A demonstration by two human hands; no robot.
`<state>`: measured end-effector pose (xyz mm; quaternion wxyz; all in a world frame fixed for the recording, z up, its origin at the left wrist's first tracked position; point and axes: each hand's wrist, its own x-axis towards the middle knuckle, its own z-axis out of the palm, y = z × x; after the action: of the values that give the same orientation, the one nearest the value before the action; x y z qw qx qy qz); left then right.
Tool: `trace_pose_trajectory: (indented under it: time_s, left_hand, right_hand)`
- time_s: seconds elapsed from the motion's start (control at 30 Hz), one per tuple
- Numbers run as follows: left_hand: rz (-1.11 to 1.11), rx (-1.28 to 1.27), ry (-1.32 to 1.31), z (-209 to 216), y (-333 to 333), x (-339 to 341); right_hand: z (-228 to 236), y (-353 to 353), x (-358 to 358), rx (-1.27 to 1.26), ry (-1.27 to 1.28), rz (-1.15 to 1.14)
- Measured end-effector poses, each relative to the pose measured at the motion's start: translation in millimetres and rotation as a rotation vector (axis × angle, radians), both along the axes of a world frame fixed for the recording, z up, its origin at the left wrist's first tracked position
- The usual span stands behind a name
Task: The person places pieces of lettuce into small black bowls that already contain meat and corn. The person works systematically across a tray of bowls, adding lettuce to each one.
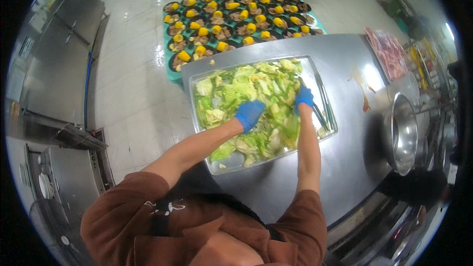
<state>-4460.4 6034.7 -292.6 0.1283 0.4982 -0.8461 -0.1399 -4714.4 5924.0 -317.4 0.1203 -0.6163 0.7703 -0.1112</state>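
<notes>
A shallow metal tray (pixel 235 161) is spread with chopped pale-green cabbage (pixel 244 86), with darker green pieces mixed in. My left hand (pixel 250 115), in a blue glove, is pushed into the middle of the cabbage; its fingers curl down into the leaves and are partly covered. Toward the tray's right side, my right hand (pixel 304 98), also blue-gloved, is closed round some cabbage. Below it, leaves are smeared by motion. Long dark green strips (pixel 321 101) lie along the tray's right wall.
The tray stands on a steel table (pixel 352 167). Beyond it, a green surface (pixel 170 71) carries several black bowls of meat and corn (pixel 217 29). At right are a large steel bowl (pixel 404 135), a clear container (pixel 406 88) and a pack of raw meat (pixel 387 54). Steel cabinets (pixel 54 64) line the left.
</notes>
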Motion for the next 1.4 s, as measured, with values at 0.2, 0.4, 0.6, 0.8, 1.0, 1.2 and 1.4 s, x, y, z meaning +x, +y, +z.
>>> trace_pose_trajectory:
  time_s: [0.2, 0.4, 0.6, 0.8, 1.0, 1.2, 1.4]
  left_hand:
    - [-0.061, 0.015, 0.061, 3, 1, 8]
    - [-0.063, 0.061, 0.184, 15, -8, 30]
    - [-0.226, 0.113, 0.154, 0, -33, 48]
    - [-0.536, 0.128, 0.223, -24, -46, 43]
    - [-0.693, 0.236, 0.346, -28, -62, 55]
    - [-0.568, 0.624, 0.695, 13, -100, 83]
    - [-0.178, 1.193, 1.141, 28, -207, 183]
  right_hand:
    - [-35, -19, -37, 0.008, -0.125, 0.049]
    - [-31, -17, -27, -0.032, -0.103, 0.016]
    - [-32, -19, -19, -0.343, -0.385, -0.114]
    - [-40, 8, -66, -0.599, -0.818, -0.504]
    - [12, 45, 7, -0.748, -0.696, -0.582]
    - [73, 59, 68, -0.8, -0.827, -0.801]
    - [104, 49, 123, -0.746, -1.114, -0.722]
